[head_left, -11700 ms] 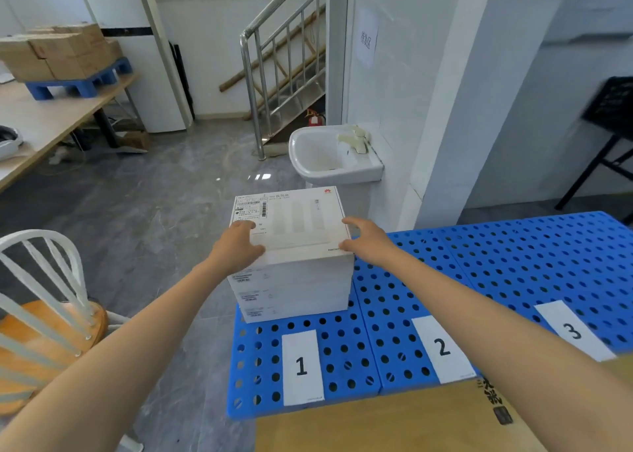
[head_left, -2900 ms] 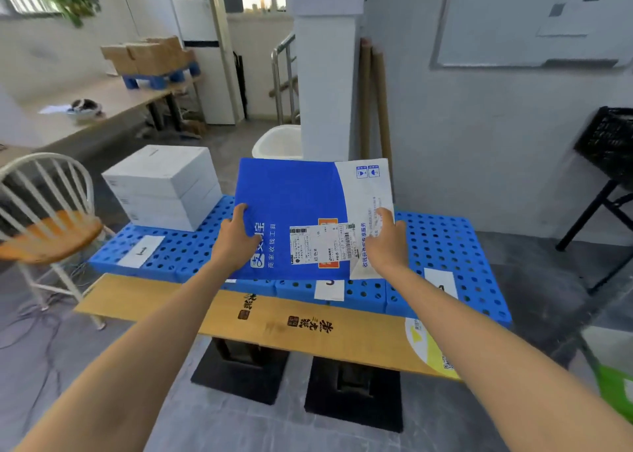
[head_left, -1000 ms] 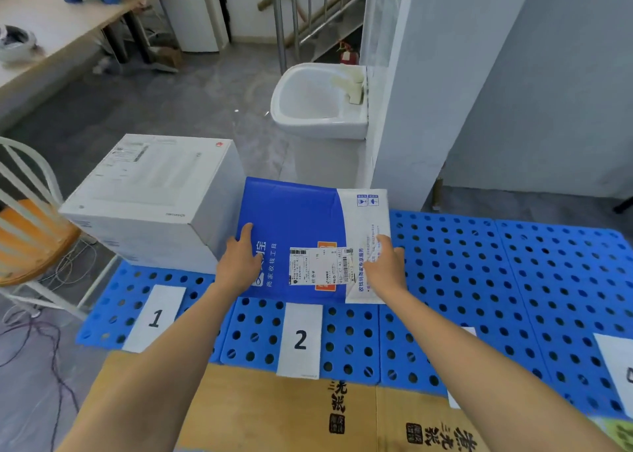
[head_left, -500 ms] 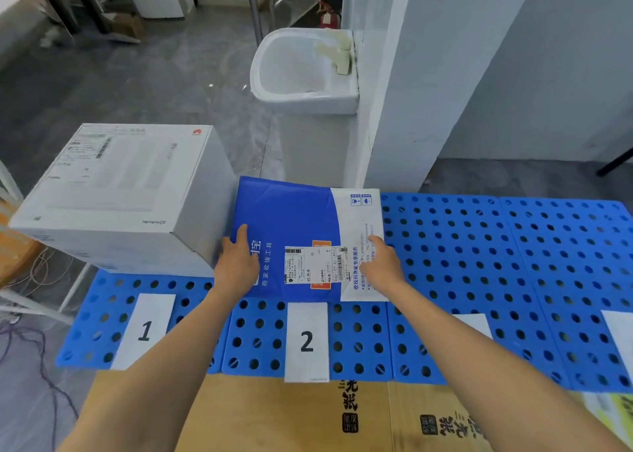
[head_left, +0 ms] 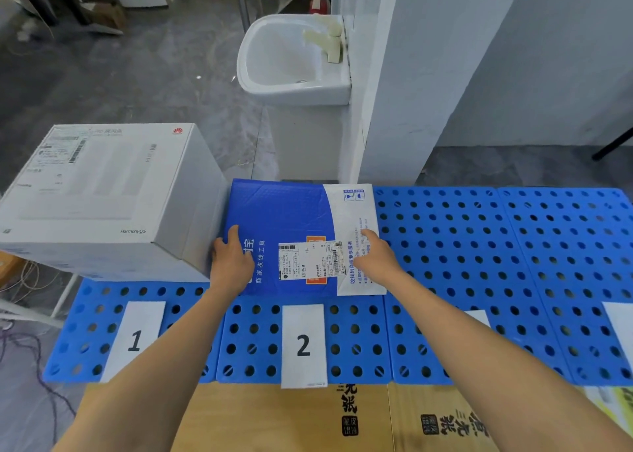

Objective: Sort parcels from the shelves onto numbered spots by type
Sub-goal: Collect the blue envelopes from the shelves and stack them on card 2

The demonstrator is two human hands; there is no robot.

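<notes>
Nearest me, past the brown cardboard sheet (head_left: pixel 274 417) and the paper label 2 (head_left: pixel 303 345), the left hand (head_left: pixel 233 263) and right hand (head_left: pixel 375 259) pinch the blue mailer (head_left: pixel 284 218) by its side edges, thumbs on top. I'd guess that is to set it square on the blue pallet (head_left: pixel 479 246), where it lies flat behind that label. The white box (head_left: pixel 102 191) behind label 1 (head_left: pixel 135 340) stands hard beside the mailer's left edge and crowds the left fingers, while the white sink (head_left: pixel 291 64) and pillar (head_left: pixel 394 108) stand farther back, off the pallet.

Left hand (head_left: pixel 233 261), right hand (head_left: pixel 376 259) hold blue mailer (head_left: pixel 284 211)
</notes>
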